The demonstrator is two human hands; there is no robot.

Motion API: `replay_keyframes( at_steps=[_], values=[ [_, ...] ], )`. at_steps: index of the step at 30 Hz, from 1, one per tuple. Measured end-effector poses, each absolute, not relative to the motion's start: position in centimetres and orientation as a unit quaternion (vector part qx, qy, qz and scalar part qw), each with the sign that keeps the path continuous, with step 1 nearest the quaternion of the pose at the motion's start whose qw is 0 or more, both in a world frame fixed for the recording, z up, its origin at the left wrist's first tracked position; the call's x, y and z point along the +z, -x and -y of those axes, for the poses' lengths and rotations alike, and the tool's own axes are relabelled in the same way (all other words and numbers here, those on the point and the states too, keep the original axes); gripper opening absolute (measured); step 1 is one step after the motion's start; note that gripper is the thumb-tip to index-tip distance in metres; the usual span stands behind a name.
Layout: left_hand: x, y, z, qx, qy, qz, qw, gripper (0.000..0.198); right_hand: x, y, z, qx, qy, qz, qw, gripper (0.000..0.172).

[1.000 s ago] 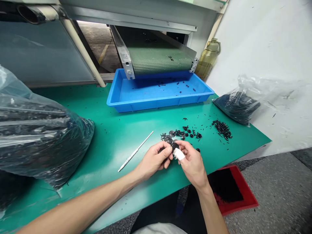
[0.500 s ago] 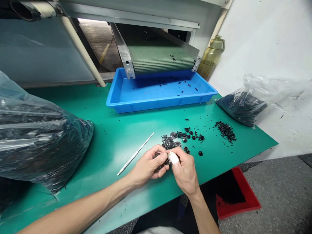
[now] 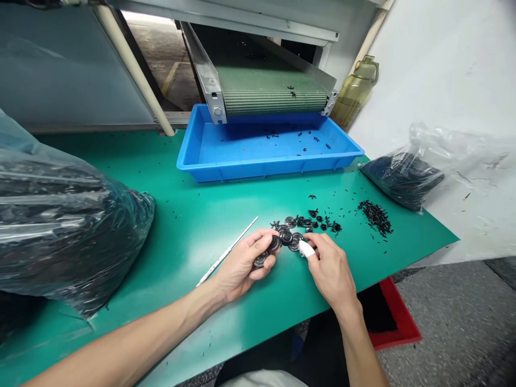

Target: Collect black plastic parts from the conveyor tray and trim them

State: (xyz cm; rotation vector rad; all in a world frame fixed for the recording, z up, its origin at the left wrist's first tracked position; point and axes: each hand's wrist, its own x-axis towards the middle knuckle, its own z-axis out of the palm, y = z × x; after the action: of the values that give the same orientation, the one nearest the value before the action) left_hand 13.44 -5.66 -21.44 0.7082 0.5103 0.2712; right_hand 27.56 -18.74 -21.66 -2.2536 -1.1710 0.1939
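My left hand (image 3: 250, 263) is closed around a few round black plastic discs (image 3: 260, 261), held just above the green table. Close to its fingertips lies a small heap of similar black discs (image 3: 286, 237). My right hand (image 3: 328, 263), with a white wrap on its thumb, is at the right side of this heap. Its thumb and forefinger are drawn together at the edge of a ringed disc (image 3: 295, 242); what sits between them, if anything, is hidden. To the left of my left hand lies a thin white pen-like stick (image 3: 228, 251), partly covered by my forearm.
Smaller black parts (image 3: 323, 226) and a pile of tiny black pins (image 3: 375, 216) lie to the right. Behind are a blue tray (image 3: 250, 171) and a green conveyor belt (image 3: 274, 99). Bags (image 3: 76, 226) of black parts flank the table; a red tray (image 3: 397, 336) sits below.
My right hand has moved away from my left hand, rightward to the heap's edge. The left hand still holds the discs, which now show more. The view has shifted slightly.
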Motion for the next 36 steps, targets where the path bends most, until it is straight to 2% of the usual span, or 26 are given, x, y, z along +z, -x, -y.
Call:
replay_keyframes(
  at_steps=[3, 5, 10, 14, 19, 23, 26, 31, 34, 36],
  values=[
    [-21.5, -13.3, 5.7, 0.123, -0.347, -0.231, 0.9, 0.02, -21.6, -27.5, 17.8, 0.062, 0.852, 0.455, 0.25, 0.032],
    [-21.5, -13.2, 5.7, 0.11, -0.359, -0.226, 0.899, 0.021, -21.8, -27.4, 17.5, 0.053, 0.854, 0.454, 0.251, 0.028],
    [-21.4, -13.5, 5.7, 0.097, -0.368, -0.221, 0.898, 0.02, -22.4, -27.6, 17.9, 0.063, 0.824, 0.448, 0.342, 0.014],
    [-21.3, -13.9, 6.2, 0.103, -0.405, -0.232, 0.878, 0.022, -21.9, -27.1, 18.2, 0.117, 0.795, 0.417, 0.424, 0.007],
    [-21.7, -14.1, 7.0, 0.093, -0.516, -0.247, 0.815, 0.031, -21.2, -25.6, 18.1, 0.178, 0.738, 0.421, 0.496, 0.022],
    [-21.9, -14.1, 7.4, 0.074, -0.606, -0.248, 0.752, 0.034, -21.5, -25.3, 17.9, 0.184, 0.731, 0.397, 0.523, 0.019],
    [-21.6, -14.1, 7.4, 0.046, -0.65, -0.226, 0.725, 0.037, -21.4, -25.5, 18.0, 0.192, 0.722, 0.392, 0.537, 0.024],
    [-21.3, -13.9, 7.4, 0.03, -0.666, -0.219, 0.712, 0.043, -20.8, -26.4, 18.5, 0.272, 0.677, 0.455, 0.511, 0.015],
    [-21.1, -13.9, 7.5, 0.032, -0.662, -0.219, 0.717, 0.045, -21.1, -26.5, 18.1, 0.314, 0.662, 0.425, 0.532, 0.009],
    [-21.0, -13.9, 7.7, 0.048, -0.642, -0.223, 0.731, 0.046, -21.6, -26.0, 17.7, 0.303, 0.669, 0.395, 0.552, 0.013]
  ],
)
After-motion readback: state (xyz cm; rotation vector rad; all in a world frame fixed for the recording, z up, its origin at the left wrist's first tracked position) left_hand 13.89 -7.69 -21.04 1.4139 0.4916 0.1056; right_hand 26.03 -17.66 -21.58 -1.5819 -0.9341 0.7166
